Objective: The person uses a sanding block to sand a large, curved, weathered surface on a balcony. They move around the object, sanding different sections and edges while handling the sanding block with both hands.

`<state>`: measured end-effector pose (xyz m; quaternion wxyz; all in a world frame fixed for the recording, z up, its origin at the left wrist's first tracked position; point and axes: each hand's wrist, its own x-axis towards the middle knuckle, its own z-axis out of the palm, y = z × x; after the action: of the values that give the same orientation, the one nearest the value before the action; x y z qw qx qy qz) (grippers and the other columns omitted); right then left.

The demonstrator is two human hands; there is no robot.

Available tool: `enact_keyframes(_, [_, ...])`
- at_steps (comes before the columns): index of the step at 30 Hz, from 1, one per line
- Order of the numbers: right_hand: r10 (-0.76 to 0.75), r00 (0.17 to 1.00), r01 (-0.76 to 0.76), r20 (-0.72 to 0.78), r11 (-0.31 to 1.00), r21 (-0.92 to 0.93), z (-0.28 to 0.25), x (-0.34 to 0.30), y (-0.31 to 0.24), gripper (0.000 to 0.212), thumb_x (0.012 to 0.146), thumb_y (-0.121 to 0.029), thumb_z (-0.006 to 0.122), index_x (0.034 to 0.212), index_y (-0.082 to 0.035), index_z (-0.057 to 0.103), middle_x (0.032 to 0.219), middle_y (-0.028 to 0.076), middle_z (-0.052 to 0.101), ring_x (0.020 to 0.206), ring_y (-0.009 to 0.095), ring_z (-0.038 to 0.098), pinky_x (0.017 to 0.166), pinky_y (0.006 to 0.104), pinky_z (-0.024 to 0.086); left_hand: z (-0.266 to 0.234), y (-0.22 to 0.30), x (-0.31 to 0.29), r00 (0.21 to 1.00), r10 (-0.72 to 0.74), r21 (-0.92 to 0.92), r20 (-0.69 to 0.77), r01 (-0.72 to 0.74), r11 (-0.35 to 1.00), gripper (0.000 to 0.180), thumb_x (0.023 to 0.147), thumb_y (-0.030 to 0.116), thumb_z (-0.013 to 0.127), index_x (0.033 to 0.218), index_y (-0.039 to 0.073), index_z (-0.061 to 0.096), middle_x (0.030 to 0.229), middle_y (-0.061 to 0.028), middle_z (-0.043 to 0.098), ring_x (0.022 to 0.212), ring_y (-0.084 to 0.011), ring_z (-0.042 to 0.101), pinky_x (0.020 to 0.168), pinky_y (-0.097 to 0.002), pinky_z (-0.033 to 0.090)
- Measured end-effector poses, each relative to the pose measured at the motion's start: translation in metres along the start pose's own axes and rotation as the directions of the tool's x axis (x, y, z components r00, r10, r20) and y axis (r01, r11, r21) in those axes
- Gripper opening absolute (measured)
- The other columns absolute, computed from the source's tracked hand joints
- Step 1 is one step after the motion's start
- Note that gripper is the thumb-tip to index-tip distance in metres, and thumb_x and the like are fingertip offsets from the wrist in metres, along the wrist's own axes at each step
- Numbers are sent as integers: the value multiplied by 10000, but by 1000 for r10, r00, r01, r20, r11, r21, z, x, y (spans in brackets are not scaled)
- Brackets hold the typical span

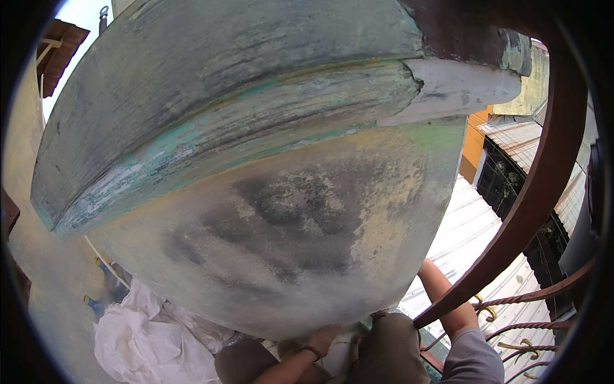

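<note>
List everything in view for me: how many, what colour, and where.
Worn wall: one, patchy grey and yellowish, centre
Ledge: one, grey with green traces, across the top
Side wall: one, yellowish, far left
Roof edge: one, red-brown, upper left
Crumpled sheeting: one heap, white, lower left
Thin cord: one, pale, above the sheeting
Unclear items: at least two, blue and yellow, near the cord
Railing: one, brown with yellow scrolls, right
Metal roofs: several, mostly whitish, beyond the railing
Knees: two, grey-brown cloth, bottom
Left hand: one, dark wristband, at the wall's lower edge
Right arm: one, grey sleeve, lower right; hand hidden
</note>
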<state>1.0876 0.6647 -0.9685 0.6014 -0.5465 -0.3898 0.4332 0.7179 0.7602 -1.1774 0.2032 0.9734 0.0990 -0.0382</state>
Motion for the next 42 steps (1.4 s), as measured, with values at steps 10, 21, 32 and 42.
enact_keyframes(10, [35,991,-2,-131,970,245,0,-39,8,458,961,-329,512,1215,48,572,1157,135,635,1025,214,617,853,382,519,-16,20,2,988,-49,312,146,1,950,704,833,109,541,1474,-3,271,1534,-125,300,1437,-239,236,1197,-340,166])
enact_keyframes(21, [-41,999,48,-36,971,233,-3,-35,-29,327,942,-237,570,1160,3,615,1044,95,649,912,161,615,743,331,511,-57,88,20,943,-186,375,277,72,924,598,900,432,530,1413,139,441,1523,-185,307,1426,-329,250,1134,-524,192])
enact_keyframes(32, [-213,976,217,-45,939,266,-27,-103,48,291,900,-152,639,1156,-18,605,939,68,657,847,131,617,699,280,504,-164,120,29,899,-305,-146,313,362,921,702,885,509,558,1387,29,457,1331,-240,530,1262,-370,487,1048,-421,403])
enact_keyframes(42, [-279,571,504,-772,862,61,92,-204,-71,455,815,-248,662,1151,41,561,1002,69,605,925,134,552,850,290,437,-249,190,-2,921,-210,-581,-329,-22,813,558,894,380,656,1268,-23,563,1150,-236,648,1121,-319,612,968,-384,460])
